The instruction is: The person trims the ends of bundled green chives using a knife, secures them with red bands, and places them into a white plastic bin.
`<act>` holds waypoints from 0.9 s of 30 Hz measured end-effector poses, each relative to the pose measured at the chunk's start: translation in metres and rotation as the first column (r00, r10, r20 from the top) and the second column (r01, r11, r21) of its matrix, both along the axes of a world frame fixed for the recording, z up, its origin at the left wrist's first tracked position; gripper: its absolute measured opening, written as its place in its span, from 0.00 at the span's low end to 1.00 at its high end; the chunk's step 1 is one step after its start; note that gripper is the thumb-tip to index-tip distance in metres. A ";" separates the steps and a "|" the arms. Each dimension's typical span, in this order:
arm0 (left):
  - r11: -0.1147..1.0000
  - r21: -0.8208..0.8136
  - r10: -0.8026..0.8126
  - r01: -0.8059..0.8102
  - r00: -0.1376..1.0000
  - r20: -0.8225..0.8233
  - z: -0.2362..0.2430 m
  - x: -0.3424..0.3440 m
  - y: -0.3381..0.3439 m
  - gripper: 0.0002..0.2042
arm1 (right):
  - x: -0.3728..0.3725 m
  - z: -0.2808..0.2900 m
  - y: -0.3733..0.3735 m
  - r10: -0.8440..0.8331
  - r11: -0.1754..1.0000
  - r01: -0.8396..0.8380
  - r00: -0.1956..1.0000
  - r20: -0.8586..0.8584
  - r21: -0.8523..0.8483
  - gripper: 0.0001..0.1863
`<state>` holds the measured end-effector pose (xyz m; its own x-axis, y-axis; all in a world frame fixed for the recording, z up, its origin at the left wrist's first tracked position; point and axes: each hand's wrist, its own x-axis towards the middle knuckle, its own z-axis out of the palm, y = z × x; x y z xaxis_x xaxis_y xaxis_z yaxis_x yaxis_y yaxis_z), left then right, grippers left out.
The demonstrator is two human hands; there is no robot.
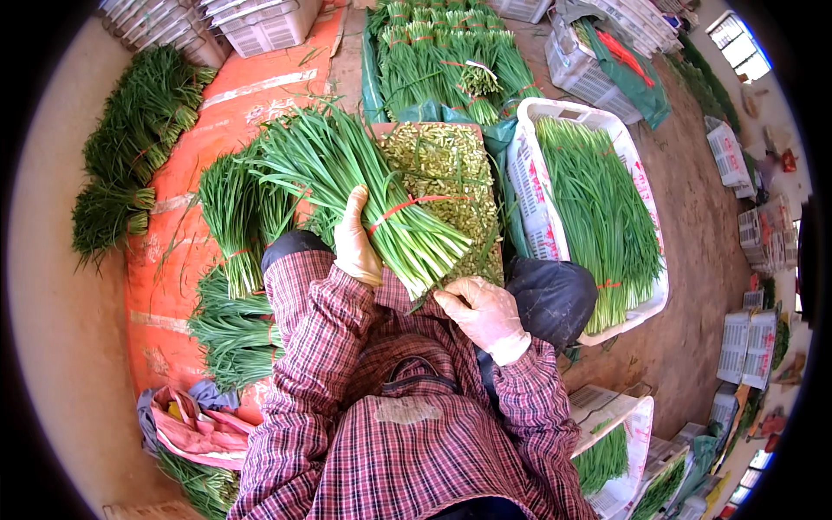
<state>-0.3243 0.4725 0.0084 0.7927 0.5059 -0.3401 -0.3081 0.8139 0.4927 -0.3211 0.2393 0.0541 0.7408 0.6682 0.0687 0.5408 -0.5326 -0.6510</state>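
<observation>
A large bunch of garlic chives (351,169) lies slanted over my lap, its leafy tips to the upper left and its pale cut ends to the lower right. A red band (403,211) wraps around its stems. My left hand (357,247), in a thin pale glove, is closed around the left side of the bunch and supports it. At the cut ends, my gloved right hand (487,316) is pinched, thumb and forefinger together beside a thin dark green strand. What the fingertips hold is too small to make out.
Beyond the bunch is a board (459,169) covered with short cut stem pieces. A white crate (523,165) of chives stands at the right. Banded bunches (238,204) lie on an orange sheet (186,251) at the left; more bunches (442,65) fill the far side.
</observation>
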 end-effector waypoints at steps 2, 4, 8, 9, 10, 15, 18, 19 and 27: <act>1.000 0.009 0.004 -0.004 1.000 -0.008 0.000 -0.001 0.002 0.16 | -0.001 0.006 -0.010 -0.010 0.998 0.011 1.000 -0.018 0.069 0.09; 1.000 0.014 0.002 -0.002 1.000 -0.017 -0.001 -0.001 0.003 0.16 | -0.002 0.010 -0.024 -0.016 0.998 0.016 1.000 0.005 0.067 0.09; 0.998 0.009 0.068 -0.068 0.997 -0.024 -0.003 0.003 0.002 0.20 | -0.004 0.010 -0.060 -0.003 0.994 -0.009 0.995 -0.105 -0.108 0.10; 0.998 -0.015 0.061 -0.062 0.998 -0.030 -0.005 0.004 0.005 0.19 | -0.005 0.010 -0.064 0.019 0.967 -0.034 0.998 -0.063 -0.251 0.10; 0.998 -0.040 0.054 -0.056 0.998 -0.036 -0.007 0.004 0.006 0.19 | -0.005 0.009 -0.066 0.046 0.920 -0.052 0.999 -0.026 -0.389 0.11; 0.998 -0.070 -0.002 0.000 1.000 -0.026 -0.008 0.001 0.002 0.17 | 0.003 0.031 -0.054 -0.188 0.981 0.188 0.982 -0.001 -0.048 0.15; 0.997 -0.059 -0.053 0.049 0.996 -0.073 -0.007 -0.002 -0.006 0.18 | 0.014 0.043 -0.030 -0.152 0.975 0.115 0.969 0.195 0.189 0.15; 0.998 -0.031 -0.050 0.049 0.998 -0.035 -0.009 -0.002 -0.009 0.18 | 0.018 0.047 -0.019 -0.105 0.985 0.053 0.940 0.324 0.167 0.16; 0.980 0.198 0.044 -0.031 0.997 -0.062 0.005 -0.002 -0.033 0.17 | 0.024 0.039 0.032 0.060 0.997 -0.034 0.908 0.415 -0.070 0.10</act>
<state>-0.3265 0.4398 0.0129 0.7512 0.5969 -0.2817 -0.2982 0.6877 0.6619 -0.2968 0.2712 0.0932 0.6211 0.7140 0.3232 0.7811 -0.5306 -0.3291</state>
